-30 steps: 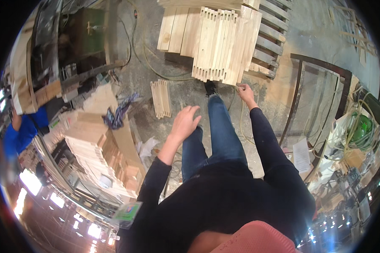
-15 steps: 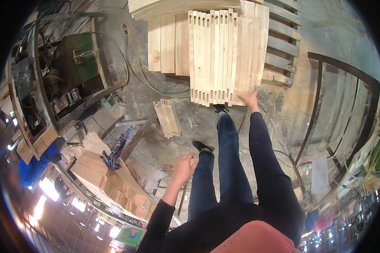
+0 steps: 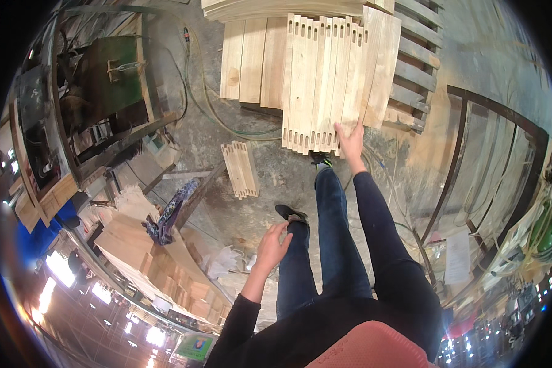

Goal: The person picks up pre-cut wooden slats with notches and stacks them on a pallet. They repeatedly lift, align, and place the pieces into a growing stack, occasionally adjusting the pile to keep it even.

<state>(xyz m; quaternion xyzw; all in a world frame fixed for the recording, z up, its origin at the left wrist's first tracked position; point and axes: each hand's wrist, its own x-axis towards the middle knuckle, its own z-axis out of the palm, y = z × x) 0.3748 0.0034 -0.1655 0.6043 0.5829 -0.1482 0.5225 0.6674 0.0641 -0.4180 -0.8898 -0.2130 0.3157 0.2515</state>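
Pale wooden slats (image 3: 316, 86) with slotted ends lie side by side on a stack of plain boards (image 3: 380, 67). My right hand (image 3: 351, 146) is at the near end of the rightmost slats, thumb on one side and fingers on the other, closed around a slat end. That end is partly hidden under the hand. The far ends on the right stand slightly apart from the others and tilt outward. My left hand (image 3: 272, 246) hangs in front of my left leg, its fingers loosely bent and apart, holding nothing.
A small bundle of short slotted slats (image 3: 240, 170) lies on the concrete floor, left of my feet. A wooden pallet (image 3: 414, 73) shows beneath the stack. Hoses (image 3: 218, 126) cross the floor. Metal frames (image 3: 533, 132) stand to the right, and a stack of wood pieces (image 3: 129, 245) to the left.
My right hand has moved left, from the plain board's near corner onto the slat ends. The rightmost slats have spread to the right at their far ends. My left hand stays low and empty.
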